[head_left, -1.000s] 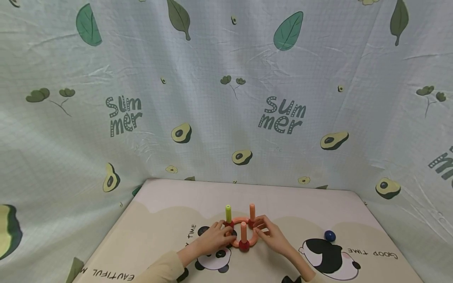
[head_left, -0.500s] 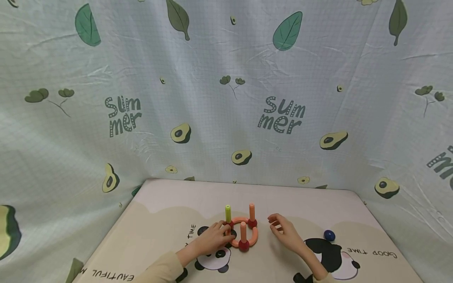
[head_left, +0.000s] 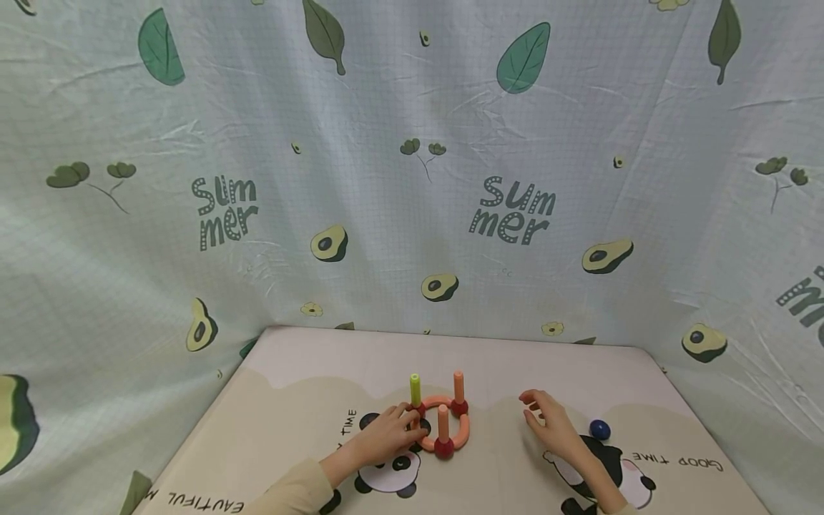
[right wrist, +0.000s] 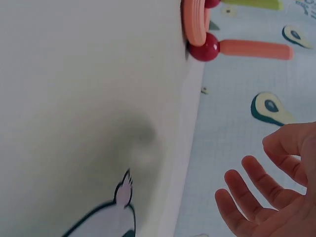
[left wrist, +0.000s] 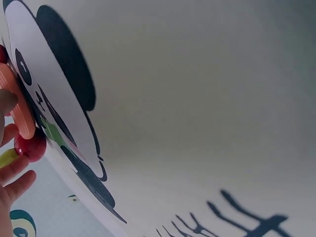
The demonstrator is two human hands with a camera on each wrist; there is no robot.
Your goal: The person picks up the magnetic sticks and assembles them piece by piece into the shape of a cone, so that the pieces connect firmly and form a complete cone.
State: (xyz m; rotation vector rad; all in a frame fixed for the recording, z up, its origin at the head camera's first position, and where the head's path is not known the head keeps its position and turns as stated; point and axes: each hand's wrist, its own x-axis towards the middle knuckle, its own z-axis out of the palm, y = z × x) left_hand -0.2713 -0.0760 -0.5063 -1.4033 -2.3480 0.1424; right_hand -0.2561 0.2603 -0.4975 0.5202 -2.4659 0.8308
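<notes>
On the table sits a ring of orange curved rods [head_left: 463, 429] joined by red balls [head_left: 444, 449]. Two straight orange rods [head_left: 443, 422] and a yellow-green rod [head_left: 415, 390] stand upright from the balls. My left hand [head_left: 386, 434] grips the ring's left side; in the left wrist view the thumb lies on an orange curved rod [left wrist: 22, 116], beside a red ball [left wrist: 30, 146]. Well right of the ring, my right hand [head_left: 553, 427] hovers with loosely bent fingers and holds nothing. A dark blue ball [head_left: 600, 430] lies just beyond it to the right.
The table mat [head_left: 290, 393] carries printed pandas and lettering. A hanging cloth [head_left: 386, 214] with leaf and avocado prints rises behind the table's back edge and along both sides.
My right hand has let go of the ring's right side and moved right, near the blue ball. The left hand and the ring have stayed in place.
</notes>
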